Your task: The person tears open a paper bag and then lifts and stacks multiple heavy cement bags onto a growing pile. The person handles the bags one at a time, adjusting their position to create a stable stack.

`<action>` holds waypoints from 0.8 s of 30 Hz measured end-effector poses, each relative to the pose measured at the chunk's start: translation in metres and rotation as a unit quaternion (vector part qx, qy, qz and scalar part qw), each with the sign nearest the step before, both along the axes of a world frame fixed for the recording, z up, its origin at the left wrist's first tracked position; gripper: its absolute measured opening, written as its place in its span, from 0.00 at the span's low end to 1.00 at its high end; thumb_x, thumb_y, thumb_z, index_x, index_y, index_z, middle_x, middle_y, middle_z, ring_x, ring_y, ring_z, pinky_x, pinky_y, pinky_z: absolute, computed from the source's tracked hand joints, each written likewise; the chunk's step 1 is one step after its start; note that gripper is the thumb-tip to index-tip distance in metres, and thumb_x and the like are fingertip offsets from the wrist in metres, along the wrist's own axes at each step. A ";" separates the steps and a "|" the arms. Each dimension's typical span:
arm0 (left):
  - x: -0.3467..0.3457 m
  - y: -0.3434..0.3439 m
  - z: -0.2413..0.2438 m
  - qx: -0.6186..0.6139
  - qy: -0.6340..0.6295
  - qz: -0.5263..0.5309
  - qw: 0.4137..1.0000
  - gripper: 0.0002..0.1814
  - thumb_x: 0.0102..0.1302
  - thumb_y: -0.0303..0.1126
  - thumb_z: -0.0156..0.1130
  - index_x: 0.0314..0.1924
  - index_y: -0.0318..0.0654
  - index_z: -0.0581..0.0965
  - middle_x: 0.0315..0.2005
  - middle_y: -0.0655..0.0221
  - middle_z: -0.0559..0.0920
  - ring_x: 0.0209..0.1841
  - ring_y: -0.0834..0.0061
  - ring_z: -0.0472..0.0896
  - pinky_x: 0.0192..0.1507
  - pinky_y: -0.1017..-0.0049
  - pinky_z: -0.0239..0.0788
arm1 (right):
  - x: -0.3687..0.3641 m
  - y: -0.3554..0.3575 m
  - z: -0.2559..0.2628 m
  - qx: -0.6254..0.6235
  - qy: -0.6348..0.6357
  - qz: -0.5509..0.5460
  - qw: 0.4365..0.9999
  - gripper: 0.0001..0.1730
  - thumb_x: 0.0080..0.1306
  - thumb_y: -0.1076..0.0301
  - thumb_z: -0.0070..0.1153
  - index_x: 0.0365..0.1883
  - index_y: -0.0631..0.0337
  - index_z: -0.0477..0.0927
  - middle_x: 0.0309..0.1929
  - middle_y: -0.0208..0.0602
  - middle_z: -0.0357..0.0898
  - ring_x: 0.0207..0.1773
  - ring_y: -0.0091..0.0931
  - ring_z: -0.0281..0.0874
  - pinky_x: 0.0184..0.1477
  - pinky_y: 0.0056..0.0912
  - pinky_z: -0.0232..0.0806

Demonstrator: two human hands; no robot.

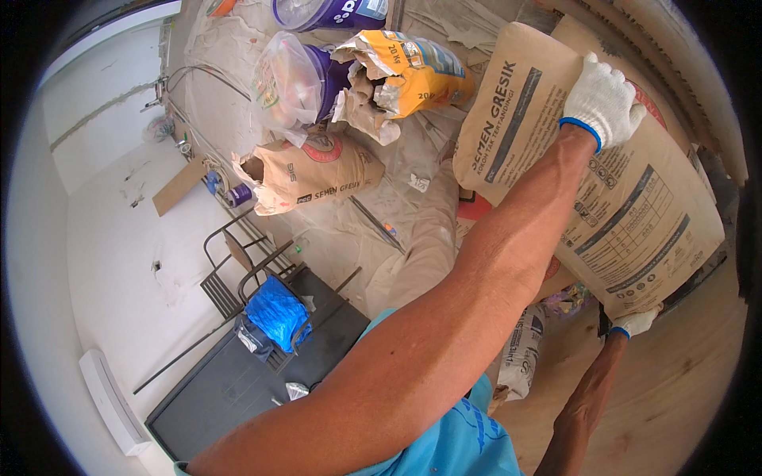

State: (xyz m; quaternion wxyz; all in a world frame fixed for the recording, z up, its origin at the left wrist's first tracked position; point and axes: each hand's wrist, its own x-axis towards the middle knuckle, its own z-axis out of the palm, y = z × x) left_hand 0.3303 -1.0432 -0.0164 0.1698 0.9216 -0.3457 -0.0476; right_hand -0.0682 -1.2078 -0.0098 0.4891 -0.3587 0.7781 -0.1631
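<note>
A full brown paper cement sack (631, 232) is tilted up in front of me, bent across its middle, its printed face towards me. My left hand (601, 101), in a white knitted glove with a blue cuff, grips its far edge near the middle. At the sack's near lower corner, my right hand (637, 321) in a matching glove holds on from the end; its fingers are partly hidden. Behind the sack, another brown paper sack (574, 37) shows in part. My left forearm crosses in front of the held sack.
Left of the sack stand an opened yellow bag (425, 77), an opened brown cement sack (327, 172) and purple buckets (333, 15). Plastic sheeting (220, 71) covers the floor. A white bag (524, 357) lies near my legs. Metal chairs (262, 250) and a dark panel (220, 387) are farther off.
</note>
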 end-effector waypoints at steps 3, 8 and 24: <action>-0.001 0.000 -0.002 -0.004 -0.009 0.001 1.000 0.25 0.74 0.53 0.54 0.37 0.41 0.90 0.34 0.56 0.89 0.43 0.60 0.86 0.61 0.55 0.65 | 0.008 0.004 0.005 -0.002 0.008 -0.007 1.000 0.37 0.82 0.42 0.41 0.72 0.67 0.71 0.73 0.45 0.73 0.67 0.44 0.76 0.61 0.55 0.72; -0.001 -0.001 0.000 0.003 -0.015 0.001 1.000 0.26 0.74 0.53 0.54 0.37 0.42 0.90 0.34 0.56 0.89 0.42 0.60 0.86 0.59 0.55 0.65 | 0.006 0.004 0.004 -0.012 0.015 0.003 1.000 0.37 0.83 0.42 0.40 0.71 0.68 0.71 0.70 0.45 0.76 0.64 0.44 0.78 0.60 0.53 0.73; -0.004 -0.003 -0.011 -0.017 -0.031 0.014 0.999 0.24 0.72 0.53 0.56 0.35 0.43 0.90 0.33 0.57 0.89 0.41 0.59 0.86 0.59 0.54 0.66 | -0.011 -0.005 -0.011 -0.039 0.018 0.016 0.999 0.36 0.82 0.44 0.44 0.68 0.71 0.74 0.68 0.46 0.77 0.62 0.43 0.79 0.58 0.51 0.74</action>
